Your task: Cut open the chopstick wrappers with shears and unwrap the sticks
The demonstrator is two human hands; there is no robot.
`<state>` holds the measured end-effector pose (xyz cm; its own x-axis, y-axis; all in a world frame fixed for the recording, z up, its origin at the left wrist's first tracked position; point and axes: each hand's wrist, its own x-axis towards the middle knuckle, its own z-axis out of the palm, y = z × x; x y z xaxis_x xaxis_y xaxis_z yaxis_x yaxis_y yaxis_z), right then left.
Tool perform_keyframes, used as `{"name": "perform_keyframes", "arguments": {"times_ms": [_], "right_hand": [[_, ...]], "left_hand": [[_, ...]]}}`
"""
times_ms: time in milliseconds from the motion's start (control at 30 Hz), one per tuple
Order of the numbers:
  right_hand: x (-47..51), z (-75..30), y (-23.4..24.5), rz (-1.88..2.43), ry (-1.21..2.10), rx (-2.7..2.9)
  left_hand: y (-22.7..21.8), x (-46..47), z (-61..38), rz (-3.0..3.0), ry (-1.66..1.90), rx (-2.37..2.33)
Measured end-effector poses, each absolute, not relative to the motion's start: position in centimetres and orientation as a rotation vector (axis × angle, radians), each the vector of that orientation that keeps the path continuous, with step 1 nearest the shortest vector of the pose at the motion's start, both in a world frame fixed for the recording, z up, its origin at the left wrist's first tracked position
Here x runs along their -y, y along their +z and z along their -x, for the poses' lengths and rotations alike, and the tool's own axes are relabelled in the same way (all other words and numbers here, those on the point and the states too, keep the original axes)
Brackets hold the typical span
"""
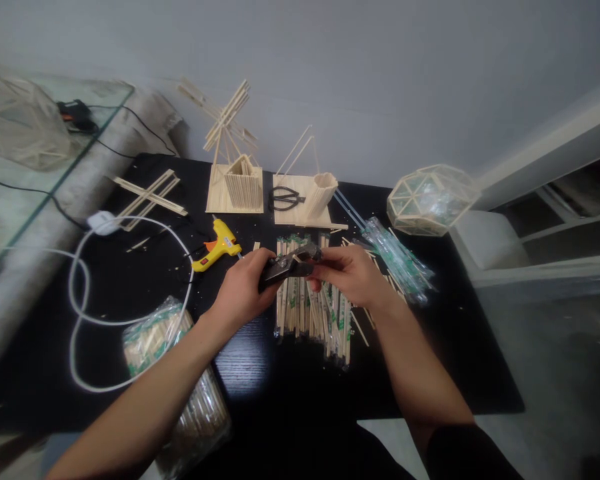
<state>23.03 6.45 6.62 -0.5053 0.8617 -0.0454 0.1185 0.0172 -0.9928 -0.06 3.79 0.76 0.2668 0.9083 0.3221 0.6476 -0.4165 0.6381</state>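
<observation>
My left hand [243, 287] is closed around the dark handles of a pair of cutting pliers [290, 263], held above the black table [130, 287]. My right hand [347, 273] is closed in a pinch at the jaws of the pliers, holding something small that I cannot make out. Directly below both hands lies a row of wrapped wooden chopsticks [313, 313]. A yellow glue gun [217, 245] rests just left of my left hand.
A white cable [87, 320] loops over the table's left part. A bag of sticks [180, 373] lies under my left forearm. Stick models [235, 180], black scissors [285, 198], clear glue sticks [395, 257] and a geodesic frame [430, 199] stand further back.
</observation>
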Motion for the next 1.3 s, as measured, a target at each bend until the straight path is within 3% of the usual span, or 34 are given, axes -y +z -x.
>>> {"name": "perform_keyframes", "arguments": {"times_ms": [333,900,1300], "right_hand": [[-6.8,-22.9,6.2,0.887,1.72,1.575],[-6.5,-22.6,6.9,1.05,1.592,1.585],[-6.1,-24.0,8.9,1.128,1.689,1.616]], "left_hand": [[1.1,-3.8,0.3,-2.158,0.889,-1.419],[1.8,-3.6,0.1,-2.132,0.726,-1.584],[1.4,-3.6,-0.3,-2.166,0.573,-1.523]]}}
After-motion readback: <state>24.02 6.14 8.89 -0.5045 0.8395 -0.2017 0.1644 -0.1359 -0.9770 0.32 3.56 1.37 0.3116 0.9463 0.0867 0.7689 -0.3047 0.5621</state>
